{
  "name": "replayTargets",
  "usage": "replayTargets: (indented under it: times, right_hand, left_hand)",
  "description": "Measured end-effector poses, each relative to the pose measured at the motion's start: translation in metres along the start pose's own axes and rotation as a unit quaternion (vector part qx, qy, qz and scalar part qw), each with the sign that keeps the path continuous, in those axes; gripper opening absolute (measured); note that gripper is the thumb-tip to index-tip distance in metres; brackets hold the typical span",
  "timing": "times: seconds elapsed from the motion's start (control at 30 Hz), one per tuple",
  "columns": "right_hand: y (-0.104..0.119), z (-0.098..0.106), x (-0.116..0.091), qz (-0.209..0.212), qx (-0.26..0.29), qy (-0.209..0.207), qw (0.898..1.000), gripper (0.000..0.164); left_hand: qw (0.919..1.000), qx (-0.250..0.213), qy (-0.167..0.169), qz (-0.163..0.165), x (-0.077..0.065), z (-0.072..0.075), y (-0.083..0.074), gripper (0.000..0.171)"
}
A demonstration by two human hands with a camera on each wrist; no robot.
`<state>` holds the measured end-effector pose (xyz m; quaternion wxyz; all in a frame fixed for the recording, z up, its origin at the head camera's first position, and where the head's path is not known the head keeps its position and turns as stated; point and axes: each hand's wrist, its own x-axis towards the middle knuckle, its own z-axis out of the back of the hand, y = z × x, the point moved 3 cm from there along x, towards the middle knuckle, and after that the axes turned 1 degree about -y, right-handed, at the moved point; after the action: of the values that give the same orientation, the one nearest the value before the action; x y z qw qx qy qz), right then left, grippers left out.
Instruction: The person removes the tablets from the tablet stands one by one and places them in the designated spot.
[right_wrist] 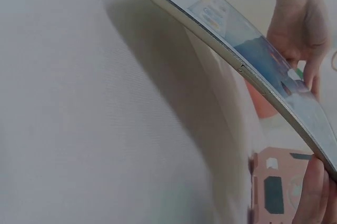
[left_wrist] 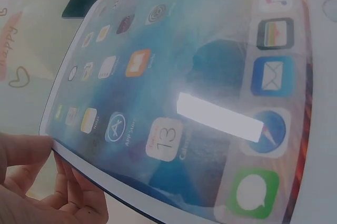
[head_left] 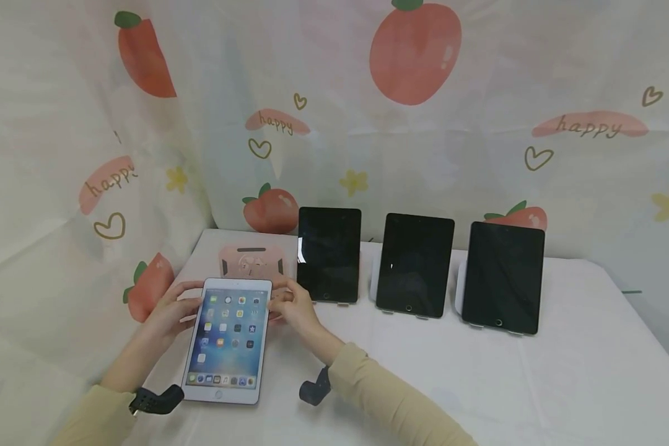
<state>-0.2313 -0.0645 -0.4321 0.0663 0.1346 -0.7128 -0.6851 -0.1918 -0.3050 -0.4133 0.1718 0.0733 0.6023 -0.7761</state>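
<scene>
A white tablet (head_left: 225,334) with a lit screen of app icons is held tilted above the white table, raised at its far end. My left hand (head_left: 170,316) grips its upper left edge, fingers reaching behind it, as the left wrist view of the hand (left_wrist: 31,182) also shows. On the opposite edge, my right hand (head_left: 297,310) pinches the upper right side. In the right wrist view the tablet's thin side (right_wrist: 231,60) stands off the cloth and casts a shadow. Just behind it lies a pink tablet case (head_left: 252,260), partly covered by the tablet and right hand.
Three dark-screened tablets lean on stands to the right: one nearest the case (head_left: 329,255), one in the middle (head_left: 415,265) and one farthest right (head_left: 503,277). White cloth covers the table (head_left: 424,384). A fruit-printed curtain (head_left: 334,148) hangs behind and at left.
</scene>
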Motion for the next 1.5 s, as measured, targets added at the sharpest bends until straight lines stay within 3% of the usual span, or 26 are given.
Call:
replayTargets:
  times: [0.23,0.8,1.03,1.27,1.5]
  right_hand:
    - [-0.008,-0.002,0.001,-0.012,0.014,-0.003,1.0,0.033]
    - [-0.023,-0.005,-0.005,-0.042,0.0,-0.003,0.999,0.036]
    - [-0.034,-0.009,-0.004,-0.06,0.009,-0.01,0.998,0.035]
    - [-0.031,-0.012,-0.01,-0.063,-0.021,-0.024,0.997,0.031]
    - [-0.029,-0.015,-0.01,-0.055,-0.094,-0.044,0.993,0.034]
  left_hand:
    - [0.9998,0.016,-0.013,0.007,0.003,-0.002,0.008,0.044]
    - [0.9993,0.023,-0.014,0.026,0.013,-0.006,0.032,0.042]
    - [0.9975,0.053,-0.032,0.036,0.017,-0.005,0.037,0.042]
    - [0.9941,0.094,-0.045,0.031,0.018,-0.006,0.036,0.041]
    - [0.9925,0.108,-0.047,0.03,0.017,-0.008,0.036,0.041]
